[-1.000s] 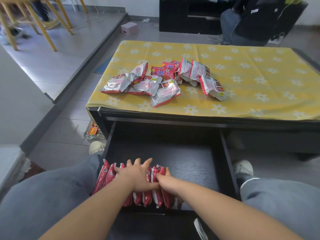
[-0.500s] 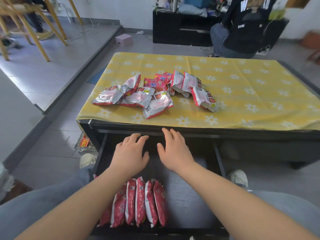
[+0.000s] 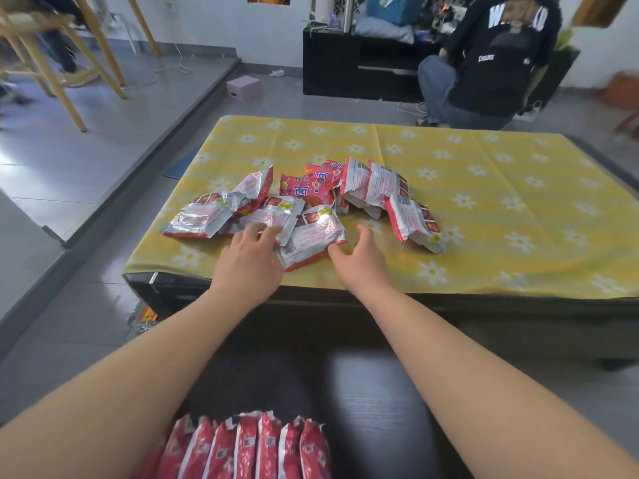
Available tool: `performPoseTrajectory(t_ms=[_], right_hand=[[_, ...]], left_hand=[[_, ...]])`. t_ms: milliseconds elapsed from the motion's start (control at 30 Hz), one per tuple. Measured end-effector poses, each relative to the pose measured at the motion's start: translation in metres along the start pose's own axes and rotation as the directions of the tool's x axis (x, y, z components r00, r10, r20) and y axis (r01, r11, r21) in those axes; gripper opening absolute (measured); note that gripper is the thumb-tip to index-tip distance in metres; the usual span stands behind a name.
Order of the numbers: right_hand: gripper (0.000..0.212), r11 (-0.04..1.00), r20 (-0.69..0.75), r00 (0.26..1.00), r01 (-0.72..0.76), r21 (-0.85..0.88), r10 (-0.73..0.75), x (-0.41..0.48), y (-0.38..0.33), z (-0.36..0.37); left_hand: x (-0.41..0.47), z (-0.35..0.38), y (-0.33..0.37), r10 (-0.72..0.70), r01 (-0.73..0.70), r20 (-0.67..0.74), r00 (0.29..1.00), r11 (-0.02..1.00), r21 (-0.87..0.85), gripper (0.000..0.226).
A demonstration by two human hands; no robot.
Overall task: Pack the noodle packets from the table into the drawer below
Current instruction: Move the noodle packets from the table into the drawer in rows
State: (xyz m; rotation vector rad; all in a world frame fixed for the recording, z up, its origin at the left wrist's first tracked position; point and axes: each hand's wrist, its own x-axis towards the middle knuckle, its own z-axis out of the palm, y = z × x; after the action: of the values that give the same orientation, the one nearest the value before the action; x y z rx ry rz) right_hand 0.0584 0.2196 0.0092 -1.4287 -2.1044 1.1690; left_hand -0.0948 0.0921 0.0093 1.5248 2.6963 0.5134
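Note:
Several red and silver noodle packets [image 3: 321, 188] lie in a loose heap on the yellow flowered tablecloth [image 3: 484, 209]. My left hand [image 3: 250, 262] is spread over the near edge of the heap, fingertips touching a silver packet [image 3: 273, 216]. My right hand [image 3: 359, 262] is open just right of the nearest packet [image 3: 316, 236], thumb by its corner. Neither hand grips anything. Below the table the dark drawer [image 3: 373, 402] stands pulled out, with a row of red packets [image 3: 256, 451] upright on edge at its near left.
A person in dark clothes [image 3: 498, 60] crouches beyond the table by a black cabinet [image 3: 345, 63]. A small pink box [image 3: 243, 88] sits on the floor. Wooden chair legs [image 3: 69, 63] stand on a raised platform at the left. A tray with packets [image 3: 145, 316] lies under the table's left corner.
Both hands left the packed row in the drawer, rose past the table's front edge and reached onto the heap of packets. The view tilted up with them.

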Motion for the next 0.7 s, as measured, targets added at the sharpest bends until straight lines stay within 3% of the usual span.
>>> performPoseTrajectory(t_ms=[200,367,500,700], right_hand=[[0.089,0.996,0.057,0.997,-0.054,0.075,0.050,0.037,-0.009,0.009],[0.084,0.951,0.082,0.990,-0.129,0.280,0.110,0.046,-0.016,0.021],[0.038,0.843,0.120,0.979,-0.201,0.499,0.162,0.048,-0.022,0.032],[0.041,0.790,0.072,0.980,-0.191,0.582,0.184,0.026,-0.028,0.028]], left_hand=[[0.050,0.011,-0.020,-0.054,0.045,0.055,0.997,0.987,0.154,0.078],[0.063,0.022,-0.027,-0.100,0.086,0.071,0.992,0.981,0.175,0.060],[0.065,0.023,-0.031,-0.115,0.115,0.003,0.993,0.991,0.069,0.051],[0.053,0.007,-0.022,-0.146,0.114,-0.091,0.985,0.951,-0.286,0.043]])
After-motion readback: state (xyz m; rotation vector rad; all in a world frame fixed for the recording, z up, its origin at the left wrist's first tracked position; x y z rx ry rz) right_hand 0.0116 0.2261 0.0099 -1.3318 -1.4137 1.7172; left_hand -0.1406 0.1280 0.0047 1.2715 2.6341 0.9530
